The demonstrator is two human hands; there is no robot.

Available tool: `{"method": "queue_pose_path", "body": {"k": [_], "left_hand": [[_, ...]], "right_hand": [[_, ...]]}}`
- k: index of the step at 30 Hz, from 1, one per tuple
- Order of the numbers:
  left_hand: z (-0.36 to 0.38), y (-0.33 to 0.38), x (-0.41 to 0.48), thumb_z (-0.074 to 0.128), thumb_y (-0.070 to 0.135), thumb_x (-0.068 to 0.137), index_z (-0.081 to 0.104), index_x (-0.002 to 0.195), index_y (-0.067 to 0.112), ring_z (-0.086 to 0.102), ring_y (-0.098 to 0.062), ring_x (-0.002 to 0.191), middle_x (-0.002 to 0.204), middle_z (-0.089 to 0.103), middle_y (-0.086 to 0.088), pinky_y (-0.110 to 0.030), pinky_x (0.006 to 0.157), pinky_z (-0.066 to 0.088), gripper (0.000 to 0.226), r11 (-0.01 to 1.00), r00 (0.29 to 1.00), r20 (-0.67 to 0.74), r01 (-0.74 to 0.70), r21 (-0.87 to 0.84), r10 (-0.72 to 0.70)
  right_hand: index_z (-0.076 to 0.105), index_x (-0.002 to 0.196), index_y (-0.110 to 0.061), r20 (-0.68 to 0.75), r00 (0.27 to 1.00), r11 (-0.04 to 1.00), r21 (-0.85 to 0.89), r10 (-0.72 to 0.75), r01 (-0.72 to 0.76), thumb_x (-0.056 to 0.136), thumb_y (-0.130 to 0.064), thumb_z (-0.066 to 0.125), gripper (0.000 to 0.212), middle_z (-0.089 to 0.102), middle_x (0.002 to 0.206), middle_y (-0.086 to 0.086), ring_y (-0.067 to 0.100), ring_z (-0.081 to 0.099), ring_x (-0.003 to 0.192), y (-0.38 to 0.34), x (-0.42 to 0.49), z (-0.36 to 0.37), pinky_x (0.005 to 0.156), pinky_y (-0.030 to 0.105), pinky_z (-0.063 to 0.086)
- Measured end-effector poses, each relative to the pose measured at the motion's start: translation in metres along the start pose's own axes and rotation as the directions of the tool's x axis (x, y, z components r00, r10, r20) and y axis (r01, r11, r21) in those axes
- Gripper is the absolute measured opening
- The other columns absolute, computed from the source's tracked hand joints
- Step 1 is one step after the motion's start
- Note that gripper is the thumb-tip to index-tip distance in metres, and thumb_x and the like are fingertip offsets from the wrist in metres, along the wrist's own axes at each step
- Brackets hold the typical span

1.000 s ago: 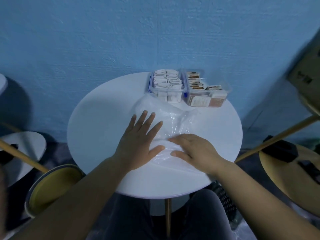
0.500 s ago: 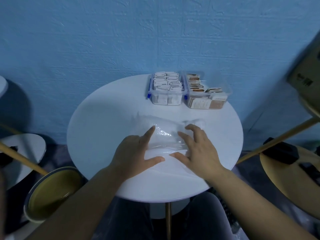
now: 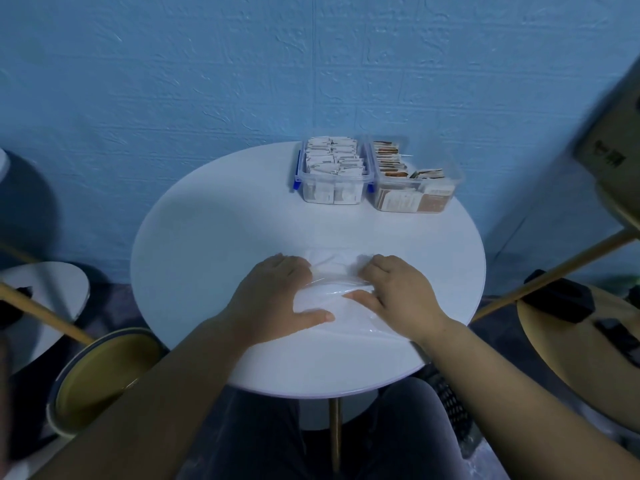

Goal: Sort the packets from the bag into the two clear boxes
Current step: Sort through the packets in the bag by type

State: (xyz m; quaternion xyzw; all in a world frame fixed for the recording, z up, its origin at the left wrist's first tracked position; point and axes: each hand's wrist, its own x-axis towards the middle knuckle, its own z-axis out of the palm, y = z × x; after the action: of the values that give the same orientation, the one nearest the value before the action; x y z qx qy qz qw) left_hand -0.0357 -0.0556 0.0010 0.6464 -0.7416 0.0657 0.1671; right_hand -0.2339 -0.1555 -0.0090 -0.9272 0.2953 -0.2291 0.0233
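A clear plastic bag lies flat and folded on the round white table, near its front edge. My left hand presses on the bag's left side with fingers curled over its far fold. My right hand grips the bag's right side the same way. No packets show inside the bag. At the table's far edge stand two clear boxes side by side: the left box holds several white packets, the right box holds several brown packets.
A blue wall rises right behind the table. A yellow-topped stool sits low at the left, another round stool at the right with wooden legs crossing near it. A cardboard box is at the far right.
Both hands have folded the bag toward me: its far end, which reached near the boxes, now lies doubled over under my curled fingers. The spread fingers have closed on the fold.
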Motion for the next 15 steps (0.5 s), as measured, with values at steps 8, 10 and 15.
{"method": "queue_pose_path", "body": {"k": [8,10,15], "left_hand": [[-0.012,0.008,0.007,0.051,0.063,0.073,0.058,0.115,0.031,0.062,-0.015,0.090,0.101,0.066,0.011,-0.021,0.077,0.041,0.054,0.945,0.982,0.004,0.184,-0.270,-0.190],[-0.015,0.018,0.012,0.062,0.042,0.083,0.061,0.114,0.031,0.056,-0.008,0.092,0.103,0.062,0.015,-0.014,0.079,0.038,0.033,0.834,0.936,0.040,0.331,-0.441,-0.350],[-0.020,0.048,0.034,0.049,0.023,0.094,0.059,0.112,0.025,0.053,-0.011,0.093,0.097,0.060,0.013,-0.020,0.071,0.042,0.020,0.253,0.699,0.154,0.443,-0.860,-0.699]], "right_hand": [[0.061,0.089,-0.032,0.276,0.908,0.676,0.606,0.315,-0.419,0.080,-0.034,0.069,0.012,0.053,0.068,-0.009,0.008,0.048,0.061,-0.001,0.015,-0.020,0.061,0.015,0.036],[0.061,0.096,-0.039,0.273,0.898,0.488,0.766,0.344,-0.419,0.085,-0.024,0.064,0.019,0.058,0.080,-0.011,0.006,0.053,0.069,-0.005,0.014,-0.026,0.067,0.015,0.041],[0.038,0.123,-0.047,0.213,0.933,0.550,0.760,0.291,-0.345,0.094,-0.042,0.045,0.029,0.039,0.129,-0.026,-0.024,0.031,0.116,-0.029,-0.003,-0.040,0.098,-0.003,0.021]]}}
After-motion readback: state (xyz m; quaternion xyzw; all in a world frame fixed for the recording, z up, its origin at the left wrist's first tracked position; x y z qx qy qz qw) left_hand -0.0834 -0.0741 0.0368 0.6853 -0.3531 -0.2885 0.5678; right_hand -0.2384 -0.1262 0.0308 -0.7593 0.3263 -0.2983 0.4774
